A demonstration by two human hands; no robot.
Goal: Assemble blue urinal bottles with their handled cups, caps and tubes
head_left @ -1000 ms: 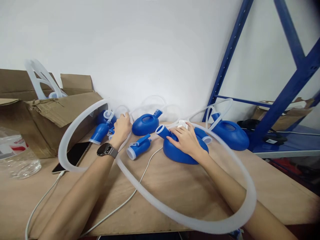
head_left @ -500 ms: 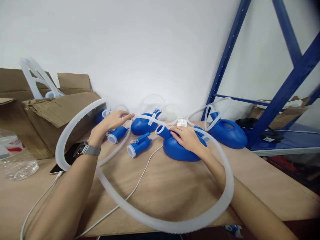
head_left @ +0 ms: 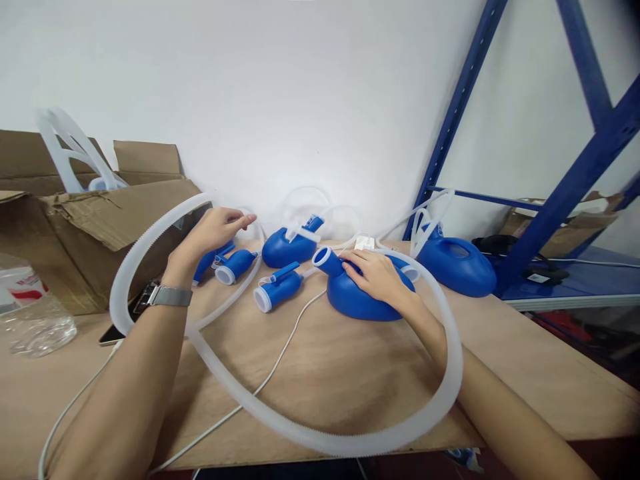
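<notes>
My right hand point(head_left: 375, 275) rests over the top of a rounded blue urinal bottle point(head_left: 345, 300), its fingers curled around the handle. The bottle's open neck, with a pale rim, tilts up to the left. My left hand point(head_left: 215, 233) hangs in the air with loosely bent fingers apart, above smaller blue bottle heads. A long translucent ribbed hose point(head_left: 310, 433) loops across both forearms and in front of me. Close to the held bottle lies a blue bottle head point(head_left: 277, 291) with a white-rimmed mouth; another blue bottle head point(head_left: 236, 267) sits below my left hand.
Another blue urinal bottle point(head_left: 287, 248) stands by the wall, and one more bottle point(head_left: 455, 267) is at the right. A cardboard box point(head_left: 100, 247), clear plastic bottle point(head_left: 37, 313) and phone point(head_left: 111, 333) occupy the left. A white cable point(head_left: 280, 360) crosses the table. Blue shelving point(head_left: 550, 180) stands right.
My left hand has moved left and slightly up, away from the rear bottle. The hose loop has shifted slightly. My right hand stays on the urinal bottle.
</notes>
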